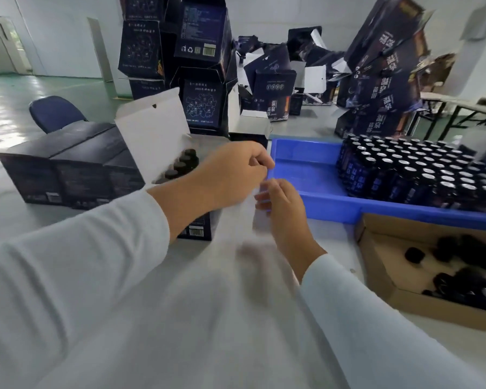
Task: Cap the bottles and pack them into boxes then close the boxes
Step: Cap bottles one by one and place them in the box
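A dark box stands open on the table in front of me, its white lid raised at the back. Several capped dark bottles show inside it. My left hand reaches over the box with curled fingers and pinches the top edge of the box's near white flap, which is blurred. My right hand grips the same flap at its right side, fingers curled around the edge.
A blue tray to the right holds several silver-topped, uncapped bottles. A cardboard box at the near right contains black caps. Closed dark boxes sit on the left. Stacked boxes rise behind.
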